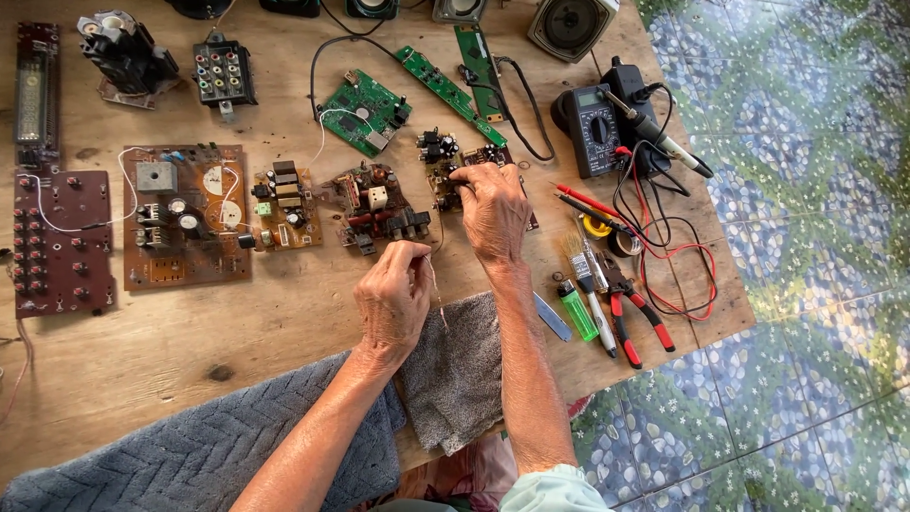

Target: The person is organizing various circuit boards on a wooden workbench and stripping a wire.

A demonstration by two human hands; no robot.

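Nearest the person, a grey towel [455,374] is lying over the tabletop [190,332] edge, just below the left hand [393,299]. That hand's fingers [409,261] are pinching together on a thin wire [436,294], which is dangling down from the fingertips toward the towel. Just beyond it, the right hand [493,213] is resting on a small brown circuit board [445,180]; its fingers [472,178] are curling down onto the components, though whether they are gripping anything I cannot tell. Left of those fingers, another crowded board [379,204] is sitting close by. Right of them, red-handled pliers [630,308], a green lighter [576,311] and a brush [580,265] are lying side by side. Farther off, a multimeter [592,128] is trailing red and black leads [664,256]. The wire looks flimsy; pulling it hard could snap it. The board is loose, so pressing unevenly might make it skid into its neighbour.
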